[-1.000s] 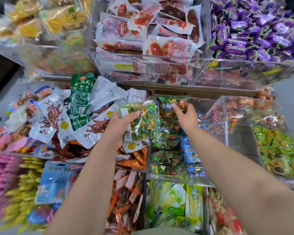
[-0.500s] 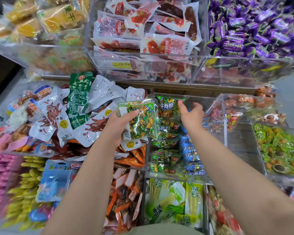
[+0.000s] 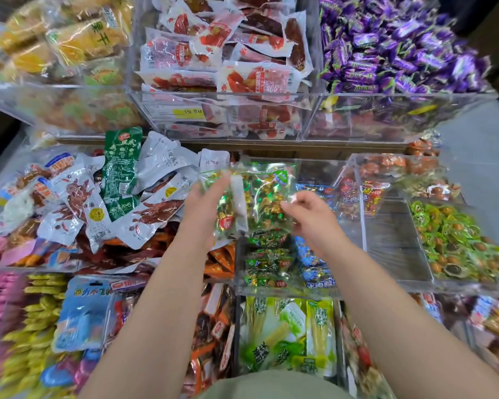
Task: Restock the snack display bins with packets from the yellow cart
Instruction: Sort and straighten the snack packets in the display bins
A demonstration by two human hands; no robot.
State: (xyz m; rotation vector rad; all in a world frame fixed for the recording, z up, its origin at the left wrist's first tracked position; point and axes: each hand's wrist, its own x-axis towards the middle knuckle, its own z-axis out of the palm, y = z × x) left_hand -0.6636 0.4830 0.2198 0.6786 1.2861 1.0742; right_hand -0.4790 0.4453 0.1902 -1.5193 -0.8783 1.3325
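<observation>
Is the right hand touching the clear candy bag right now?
Touching. The head view shows the right hand pinching the right edge of the candy bag.

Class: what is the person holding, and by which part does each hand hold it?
A clear packet of green and gold sweets. The left hand holds its left side; the right hand pinches its right edge.

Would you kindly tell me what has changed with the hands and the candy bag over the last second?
The right hand drew back from the green packets in the bin and now pinches the right edge of the candy bag. The left hand holds the bag as before, and the green packets lie unchanged.
</observation>
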